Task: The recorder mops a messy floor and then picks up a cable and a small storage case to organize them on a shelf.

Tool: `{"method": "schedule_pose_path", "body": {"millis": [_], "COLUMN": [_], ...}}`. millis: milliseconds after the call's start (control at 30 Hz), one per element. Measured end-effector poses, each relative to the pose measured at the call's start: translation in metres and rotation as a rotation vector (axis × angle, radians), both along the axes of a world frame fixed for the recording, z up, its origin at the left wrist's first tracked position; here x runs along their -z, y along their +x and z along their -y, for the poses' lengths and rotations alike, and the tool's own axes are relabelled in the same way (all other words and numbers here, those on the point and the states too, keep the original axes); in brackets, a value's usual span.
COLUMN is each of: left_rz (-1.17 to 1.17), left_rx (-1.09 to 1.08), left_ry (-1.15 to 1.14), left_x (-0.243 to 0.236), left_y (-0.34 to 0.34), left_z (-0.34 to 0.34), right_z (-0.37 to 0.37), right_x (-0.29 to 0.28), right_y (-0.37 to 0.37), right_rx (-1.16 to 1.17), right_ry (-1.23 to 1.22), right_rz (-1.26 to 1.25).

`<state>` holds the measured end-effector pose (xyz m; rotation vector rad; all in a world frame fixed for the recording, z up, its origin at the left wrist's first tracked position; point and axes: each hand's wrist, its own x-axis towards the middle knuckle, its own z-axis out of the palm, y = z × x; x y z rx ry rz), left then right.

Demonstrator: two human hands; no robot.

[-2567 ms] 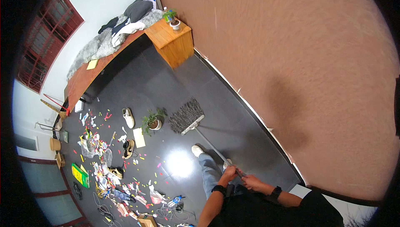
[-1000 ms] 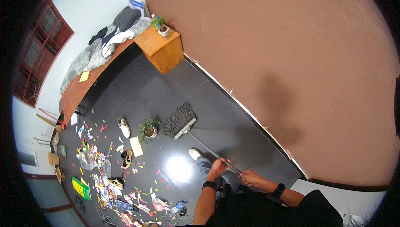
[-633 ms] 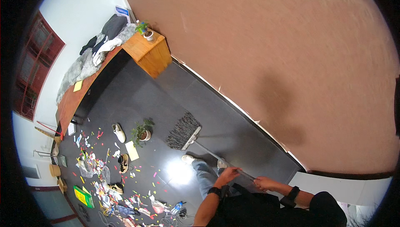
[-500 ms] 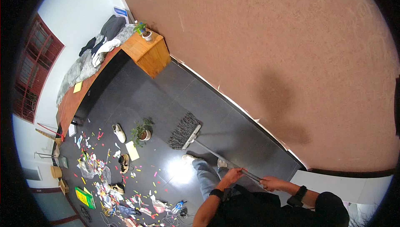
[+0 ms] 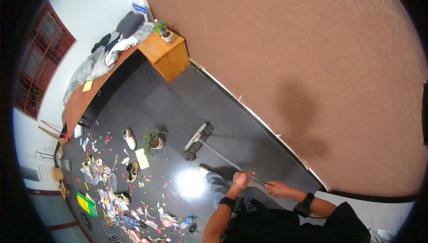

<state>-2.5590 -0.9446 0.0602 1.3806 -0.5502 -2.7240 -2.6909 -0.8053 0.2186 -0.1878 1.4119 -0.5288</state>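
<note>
A mop (image 5: 218, 154) with a long grey handle slants across the floor in front of me. Its dark grey yarn head (image 5: 191, 153) lies on the dark tiles, with a pale clamp bar across it. My left hand (image 5: 243, 179) is wrapped round the handle's lower grip, just in front of my body. Farther up toward the handle's end, my right hand (image 5: 277, 189) closes on it as well. Beyond the mop head to the left stands a potted plant (image 5: 157, 142), beside a yellow sheet (image 5: 142, 158).
Scattered litter (image 5: 107, 176) covers the floor at left, with a white shoe (image 5: 129, 139), a tan-and-black shoe (image 5: 132, 171) and a green package (image 5: 86, 204). A wooden cabinet (image 5: 171, 62) stands by the brown wall (image 5: 290, 55). A bench (image 5: 96, 82) carries grey fabric.
The mop head has flipped over: its yarn now lies on the side nearer me, where it pointed away before. Both hands have shifted slightly left with the handle.
</note>
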Motion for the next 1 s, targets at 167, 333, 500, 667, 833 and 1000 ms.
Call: {"method": "schedule_pose_path", "body": {"millis": [167,333,500,667,833,1000], "left_rz": [-0.092,0.049,0.067,-0.022,-0.089,-0.116], "left_rx": [-0.052,-0.249,-0.27,-0.381,-0.37,-0.422], "left_ry": [0.035,0.045,-0.035,-0.009,0.09,0.104], "left_x": [-0.011,-0.009,0.002,0.002,0.009,0.019], "left_y": [0.015,0.035,0.057,0.074,0.085,0.092], "left_z": [0.014,0.04,0.104,0.18,0.227,0.24], "right_z": [0.059,0.1,0.172,0.245,0.286,0.288], "right_x": [0.07,0.076,0.086,0.09,0.077,0.039], "right_y": [0.028,0.06,0.082,0.095,0.105,0.108], "right_rx": [0.043,0.126,0.144,0.269,0.267,0.216], "right_ry": [-0.059,0.05,0.014,-0.035,0.021,0.076], "right_rz": [0.048,-0.013,0.028,0.233,0.203,0.098]}}
